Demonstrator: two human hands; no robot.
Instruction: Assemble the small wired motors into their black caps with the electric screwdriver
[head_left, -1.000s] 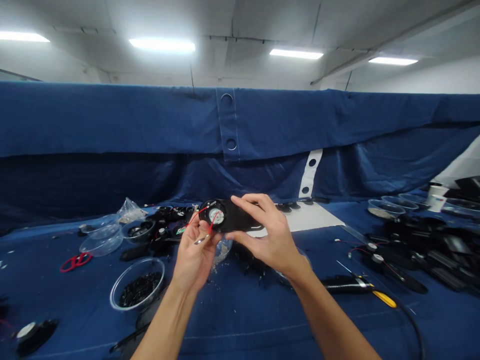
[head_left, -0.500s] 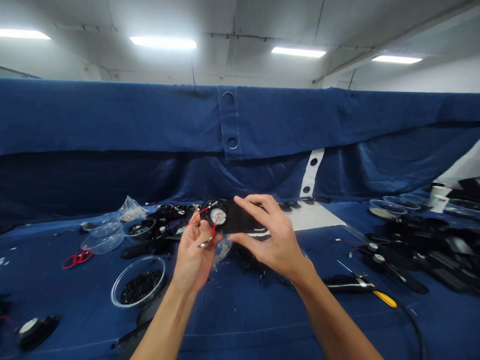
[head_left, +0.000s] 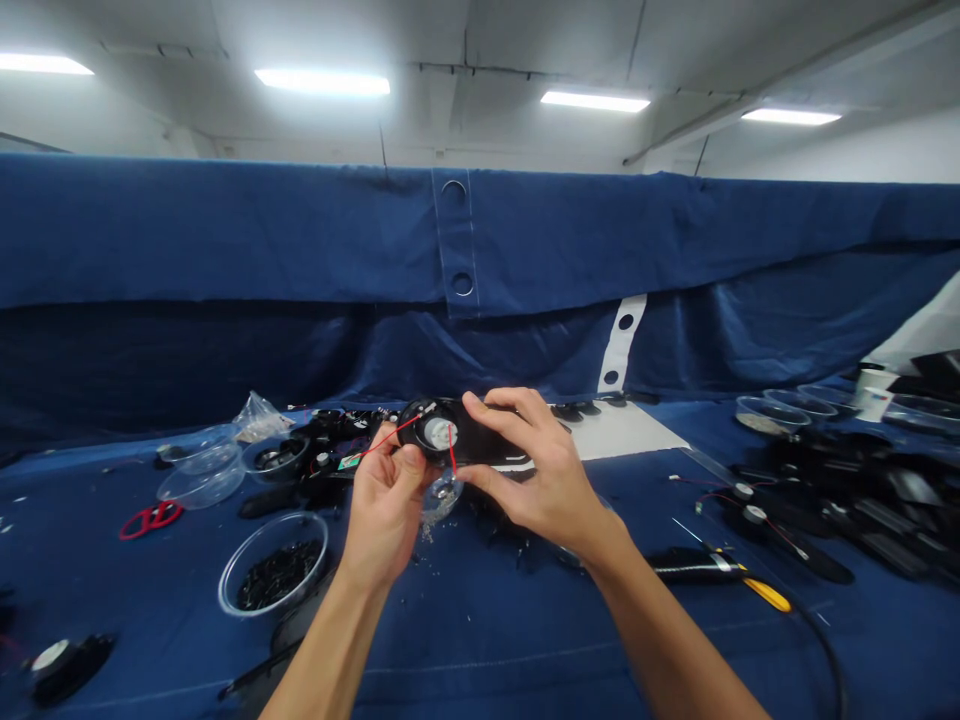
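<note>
Head view: black speaker [head_left: 450, 432] mid-frame, held up in both your hands, red wires [head_left: 397, 435] trailing from it. Left hand [head_left: 386, 505] clamped on speaker's lower edge; right hand [head_left: 544, 470] clamped on its far end. Lower left of frame, clear bowl [head_left: 222, 585] of black bits [head_left: 276, 578]; farther left, red scissors [head_left: 151, 517].

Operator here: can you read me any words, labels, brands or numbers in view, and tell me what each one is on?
Fan hub sticker: too blurred to read.
Green tag on the parts pile: too small to read.
Label on white tub: too small to read.
No text is legible.
</note>
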